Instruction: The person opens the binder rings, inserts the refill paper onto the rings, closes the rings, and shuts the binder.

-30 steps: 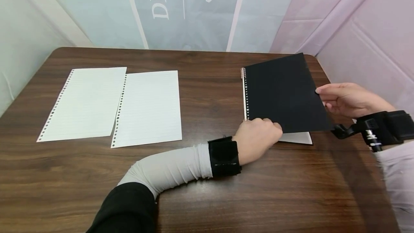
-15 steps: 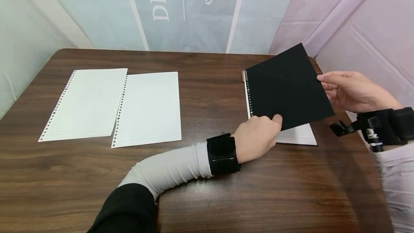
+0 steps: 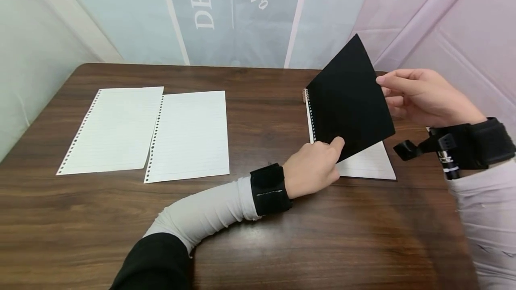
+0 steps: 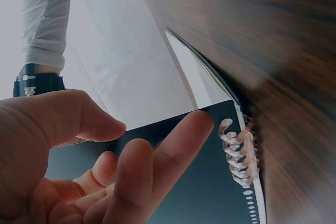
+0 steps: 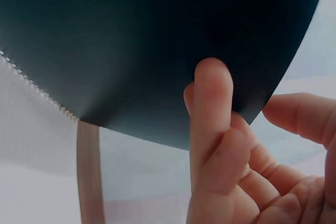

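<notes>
A ring-bound notebook lies at the right of the table, its black cover (image 3: 350, 97) raised at a slant and a white lined page (image 3: 371, 162) showing beneath. My right hand (image 3: 427, 95) pinches the cover's right edge; in the right wrist view its fingers (image 5: 212, 93) lie against the black sheet. At the near end of the binding, my left hand (image 3: 310, 169) touches the cover's lower edge with one finger extended. Clear plastic rings (image 4: 236, 153) show beside that finger in the left wrist view. The other left fingers bend loosely in front of the cover.
Two loose lined sheets with punched left edges lie side by side at the left: one sheet (image 3: 113, 129) and a second sheet (image 3: 191, 135). The brown wooden table (image 3: 262, 245) ends against a pale printed curtain (image 3: 250, 35) at the back.
My right hand has moved up and to the left, lifting the black cover more steeply and showing more of the page below. My left hand has shifted slightly left, its finger extending further.
</notes>
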